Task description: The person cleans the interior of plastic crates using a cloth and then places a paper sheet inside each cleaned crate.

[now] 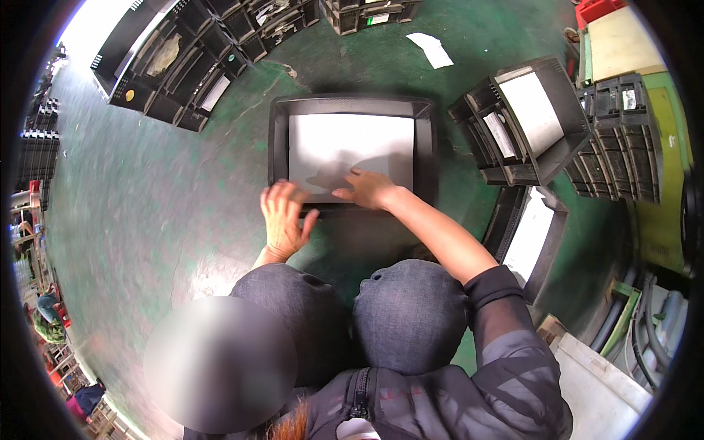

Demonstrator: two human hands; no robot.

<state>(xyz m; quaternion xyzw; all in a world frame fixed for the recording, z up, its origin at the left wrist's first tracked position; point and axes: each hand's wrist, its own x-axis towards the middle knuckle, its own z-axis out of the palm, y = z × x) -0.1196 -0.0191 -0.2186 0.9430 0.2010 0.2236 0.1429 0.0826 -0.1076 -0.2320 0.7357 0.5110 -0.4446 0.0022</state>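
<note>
In front of my knees a black plastic crate (427, 158) rests on the floor, with a flat white sheet (352, 139) lying inside it. My left hand (284, 220) is at the crate's near left corner, its fingers spread and slightly blurred, holding nothing visible. Over the near part of the sheet, my right hand (368, 189) reaches in with its fingers apart and casts a shadow. Whether its fingertips touch the sheet I cannot tell.
Black crates (176, 66) stand at the far left. To the right are a tilted crate (572, 110) with a white sheet inside, stacked crates (620, 147) and another crate (532, 235). A torn white paper (431, 50) lies on the green floor (161, 198).
</note>
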